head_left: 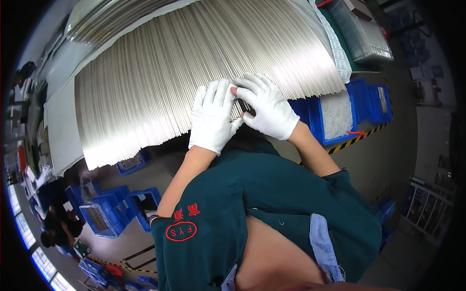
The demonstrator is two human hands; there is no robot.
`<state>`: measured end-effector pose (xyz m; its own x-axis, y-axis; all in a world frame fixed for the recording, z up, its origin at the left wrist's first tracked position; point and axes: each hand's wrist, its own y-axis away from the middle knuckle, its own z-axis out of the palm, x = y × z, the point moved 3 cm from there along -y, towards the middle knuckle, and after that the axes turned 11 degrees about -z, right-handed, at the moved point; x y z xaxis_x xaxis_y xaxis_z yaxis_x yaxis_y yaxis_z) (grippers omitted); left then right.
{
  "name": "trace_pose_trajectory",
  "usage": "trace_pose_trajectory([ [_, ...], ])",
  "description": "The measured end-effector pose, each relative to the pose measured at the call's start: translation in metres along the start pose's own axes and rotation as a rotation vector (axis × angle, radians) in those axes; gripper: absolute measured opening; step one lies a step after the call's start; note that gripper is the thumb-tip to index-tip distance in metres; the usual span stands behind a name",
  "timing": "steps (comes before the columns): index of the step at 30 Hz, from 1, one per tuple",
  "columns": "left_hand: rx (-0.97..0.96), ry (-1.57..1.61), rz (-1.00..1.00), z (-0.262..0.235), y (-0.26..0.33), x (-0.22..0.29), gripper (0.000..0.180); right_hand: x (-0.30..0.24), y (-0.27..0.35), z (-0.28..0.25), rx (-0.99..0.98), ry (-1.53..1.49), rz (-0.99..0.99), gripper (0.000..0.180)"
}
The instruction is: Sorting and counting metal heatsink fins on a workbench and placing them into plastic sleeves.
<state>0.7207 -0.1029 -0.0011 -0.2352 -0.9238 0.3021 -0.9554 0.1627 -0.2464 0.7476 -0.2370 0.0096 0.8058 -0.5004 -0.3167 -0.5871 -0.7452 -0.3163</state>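
A broad layer of thin silvery metal rods [160, 77] lies side by side across the table, their near ends forming an uneven edge. At this edge, in the middle, both my hands rest on the rods in white gloves. My left hand [212, 114] lies flat with its fingers stretched away from me and its thumb pointing right. Close beside it, my right hand [267, 104] leans left with its fingers spread and slightly bent. Bare fingertips show through the right glove. A dark gap shows between the hands, and whether a rod is pinched there is hidden.
Blue bins stand at the right, one lined with clear plastic [336, 114]. More blue bins [102, 216] are on the floor at the lower left, near another person [56, 225]. Clear plastic trays [366, 36] sit at the far right, and further rods [107, 19] at the far left.
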Motion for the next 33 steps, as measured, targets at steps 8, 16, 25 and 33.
trace_pose_trajectory([
  [8, 0.008, -0.003, -0.016, 0.0, 0.003, -0.002, 0.063, 0.0, -0.002, 0.002, -0.007, -0.023, -0.001, 0.047],
  [16, 0.03, 0.019, -0.027, -0.006, 0.004, -0.006, 0.064, 0.001, -0.006, 0.002, -0.024, 0.022, 0.0, 0.046],
  [25, 0.012, 0.027, -0.044, -0.005, 0.008, -0.011, 0.066, -0.006, -0.009, 0.006, -0.022, 0.003, -0.05, 0.046],
  [33, 0.024, -0.012, -0.072, -0.008, 0.013, -0.015, 0.065, -0.01, -0.011, 0.01, -0.023, -0.067, -0.068, 0.047],
])
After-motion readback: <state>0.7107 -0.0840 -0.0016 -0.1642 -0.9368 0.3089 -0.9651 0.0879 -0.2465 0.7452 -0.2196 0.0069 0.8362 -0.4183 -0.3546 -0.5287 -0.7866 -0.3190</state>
